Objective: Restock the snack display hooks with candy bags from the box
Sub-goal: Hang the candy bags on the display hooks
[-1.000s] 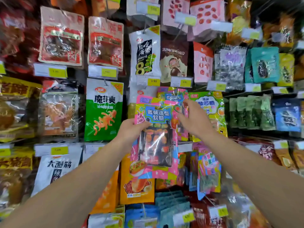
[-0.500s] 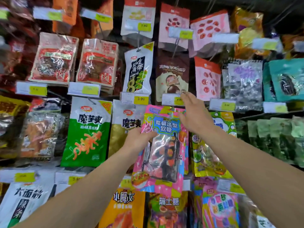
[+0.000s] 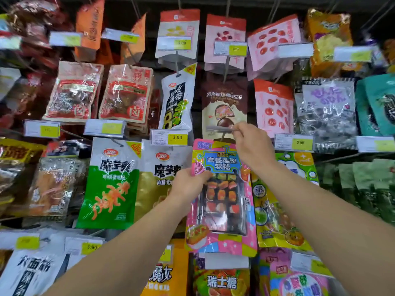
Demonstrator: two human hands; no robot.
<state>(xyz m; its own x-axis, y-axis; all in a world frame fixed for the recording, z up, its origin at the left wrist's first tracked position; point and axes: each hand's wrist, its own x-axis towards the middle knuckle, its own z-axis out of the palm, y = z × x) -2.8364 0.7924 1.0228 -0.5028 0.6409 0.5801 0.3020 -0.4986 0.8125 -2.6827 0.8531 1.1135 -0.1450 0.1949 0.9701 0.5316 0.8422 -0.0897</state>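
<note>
Before the hooks, left hand (image 3: 190,184) grips the candy bag (image 3: 222,201); right hand (image 3: 252,144) apparently pinches a blurred price-tag holder (image 3: 219,129).

Wall packed with hanging bags (image 3: 111,184); price tags (image 3: 170,136) jut forward; gaps between rows seemingly tight.

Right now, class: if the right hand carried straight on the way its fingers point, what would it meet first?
The right hand pinches a flipped-up price tag holder. Straight beyond hangs the brown chocolate bag, probably first contact, though depth is unclear.
</note>
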